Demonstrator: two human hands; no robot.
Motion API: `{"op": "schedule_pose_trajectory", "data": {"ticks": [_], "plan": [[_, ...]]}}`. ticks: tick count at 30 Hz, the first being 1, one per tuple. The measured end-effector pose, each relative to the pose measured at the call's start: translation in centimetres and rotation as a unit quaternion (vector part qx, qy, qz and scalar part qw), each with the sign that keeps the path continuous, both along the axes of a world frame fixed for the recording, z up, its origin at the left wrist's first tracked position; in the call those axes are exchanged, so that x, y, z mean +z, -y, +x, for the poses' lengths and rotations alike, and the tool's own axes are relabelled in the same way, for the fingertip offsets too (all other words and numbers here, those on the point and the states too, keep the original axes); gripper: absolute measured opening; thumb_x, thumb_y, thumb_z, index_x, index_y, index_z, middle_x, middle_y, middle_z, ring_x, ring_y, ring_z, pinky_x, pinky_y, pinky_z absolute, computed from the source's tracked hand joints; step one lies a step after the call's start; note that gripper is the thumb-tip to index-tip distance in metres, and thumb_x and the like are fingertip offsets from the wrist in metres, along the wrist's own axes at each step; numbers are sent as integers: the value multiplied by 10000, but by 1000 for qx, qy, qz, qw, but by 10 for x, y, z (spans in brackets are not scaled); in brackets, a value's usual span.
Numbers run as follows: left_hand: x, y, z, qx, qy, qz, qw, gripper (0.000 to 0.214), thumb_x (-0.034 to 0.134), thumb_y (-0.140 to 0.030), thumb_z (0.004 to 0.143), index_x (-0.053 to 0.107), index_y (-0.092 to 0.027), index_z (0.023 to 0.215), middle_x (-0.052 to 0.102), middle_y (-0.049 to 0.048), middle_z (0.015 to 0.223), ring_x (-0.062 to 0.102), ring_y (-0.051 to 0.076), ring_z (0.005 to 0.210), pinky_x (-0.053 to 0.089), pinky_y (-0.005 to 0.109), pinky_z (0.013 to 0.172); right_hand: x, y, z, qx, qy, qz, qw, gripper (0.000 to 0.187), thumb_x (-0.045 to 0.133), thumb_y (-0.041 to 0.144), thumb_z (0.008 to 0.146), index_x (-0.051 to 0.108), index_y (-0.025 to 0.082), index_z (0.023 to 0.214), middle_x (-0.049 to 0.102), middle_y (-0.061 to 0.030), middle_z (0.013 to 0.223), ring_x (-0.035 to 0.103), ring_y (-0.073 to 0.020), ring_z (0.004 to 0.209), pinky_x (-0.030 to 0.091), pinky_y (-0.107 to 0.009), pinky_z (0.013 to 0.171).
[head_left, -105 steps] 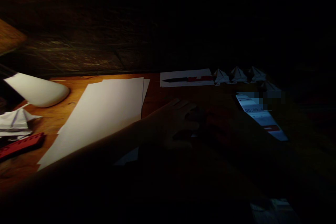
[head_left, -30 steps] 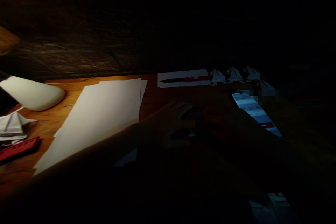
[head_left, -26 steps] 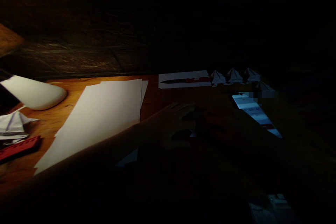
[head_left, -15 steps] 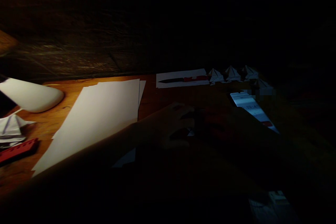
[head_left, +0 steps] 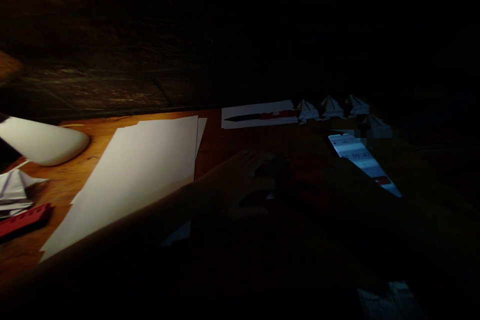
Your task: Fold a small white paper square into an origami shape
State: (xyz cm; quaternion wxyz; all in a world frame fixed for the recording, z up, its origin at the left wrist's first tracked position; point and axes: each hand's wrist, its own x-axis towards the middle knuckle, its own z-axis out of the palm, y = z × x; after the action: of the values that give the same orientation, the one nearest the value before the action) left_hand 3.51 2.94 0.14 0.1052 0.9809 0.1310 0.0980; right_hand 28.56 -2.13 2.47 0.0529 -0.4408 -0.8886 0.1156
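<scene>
Apparently to steady it, left hand [head_left: 234, 180] — fingers spread, grip unclear — sits at the shadowed white paper [head_left: 270, 194] between both hands. Right hand [head_left: 311, 180]: too dark to tell. Red-handled knife [head_left: 275, 115] likely weights the back sheets [head_left: 243, 110].

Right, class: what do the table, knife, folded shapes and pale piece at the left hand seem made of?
Table: wood, maybe varnished; warm brown, dark streaks, slight sheen.
Knife: dark, pointed blade, likely metal, matt; red handle, perhaps plastic.
Folded shapes: paper; matt, whitish, sharply creased.
Pale piece: possibly paper; only a dim patch shows.
</scene>
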Motion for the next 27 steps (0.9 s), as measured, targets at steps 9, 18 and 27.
{"op": "schedule_pose_trajectory", "data": {"ticks": [9, 18, 27], "plan": [[-4, -1, -2, -7, 4, 15, 1000, 395, 637, -498, 873, 615, -220, 1153, 358, 178, 1515, 406, 414, 1351, 401, 625, 1062, -1, 1, 1, -7, -8, -30, 1000, 225, 551, 169, 914, 755, 231, 986, 688, -39, 1188, 661, -183, 912, 464, -286, 697], [-3, 0, -1, -2, -8, 12, 1000, 402, 633, -494, 871, 603, -218, 1161, 352, 187, 1517, 406, 410, 1358, 404, 613, 1065, -2, 2, 1, -26, -9, -52, 998, 261, 533, 204, 928, 755, 262, 1053, 648, -33, 1263, 666, -176, 853, 477, -294, 684], [-4, -1, -2, 6, -17, -2, 1000, 428, 646, -532, 862, 631, -214, 1149, 302, 191, 1552, 387, 434, 1391, 380, 613, 1105, -1, 2, -2, -36, -1, -56, 998, 220, 563, 193, 910, 768, 234, 981, 638, -53, 1259, 666, -171, 867, 491, -284, 696]]}}
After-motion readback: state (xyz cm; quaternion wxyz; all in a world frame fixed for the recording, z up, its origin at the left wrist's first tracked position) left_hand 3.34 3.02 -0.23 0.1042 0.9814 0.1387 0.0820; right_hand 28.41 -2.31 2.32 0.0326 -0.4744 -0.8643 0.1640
